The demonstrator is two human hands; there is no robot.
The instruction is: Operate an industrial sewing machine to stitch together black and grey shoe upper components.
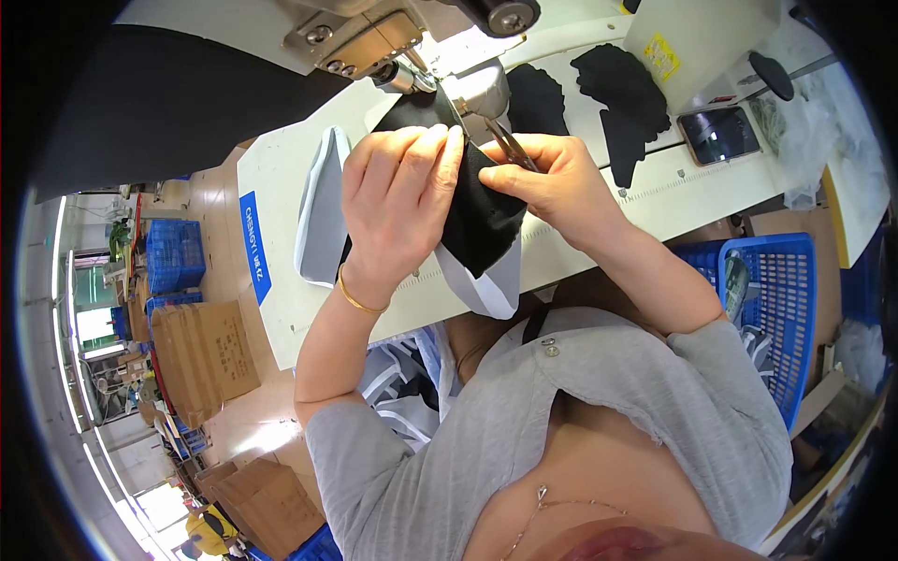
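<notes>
A piece of black fabric (pixel 482 220) stretches from under the sewing machine head (pixel 369 45) down toward the table's front edge. My left hand (pixel 398 201) has its fingers curled together over the fabric's left side, gripping it close to the needle area. On the other side, my right hand (pixel 561 187) pinches the same fabric between thumb and fingers. Dark metal scissors (pixel 510 145) also sit in my right hand, blades pointing toward the machine. Beneath the black fabric hangs a light grey piece with white edging (pixel 491 285). A similar grey piece (pixel 321 220) lies left of my left hand.
Black cut fabric pieces (pixel 629 93) lie at the back right of the white table (pixel 608 229), near a phone (pixel 718 136) and clear plastic bags (pixel 837 131). A blue basket (pixel 790 309) stands at the right. Cardboard boxes (pixel 206 351) and blue crates (pixel 175 254) occupy the left floor.
</notes>
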